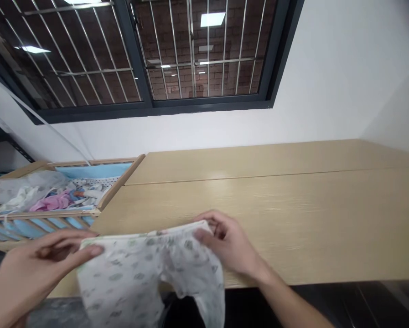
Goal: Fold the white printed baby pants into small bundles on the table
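A pair of small white baby pants [132, 269] with a pale grey-green print hangs between my two hands at the front edge of the table. My left hand [43, 264] pinches the left end of the waistband between thumb and fingers. At the other end, my right hand [225, 241] grips the waistband's right corner, thumb in front and fingers behind. The waistband is stretched nearly straight, and both legs drop below the table edge, their lower ends cut off by the frame. Some blur lies over the cloth.
A light wooden table [310, 218] with a lengthwise seam spreads ahead and right. At left stands a wooden crib [118, 187] with blue lining, holding a pink cloth [54, 202], other clothes and a clear plastic bag [29, 182]. Behind is a white wall with a barred, dark-framed window [204, 105].
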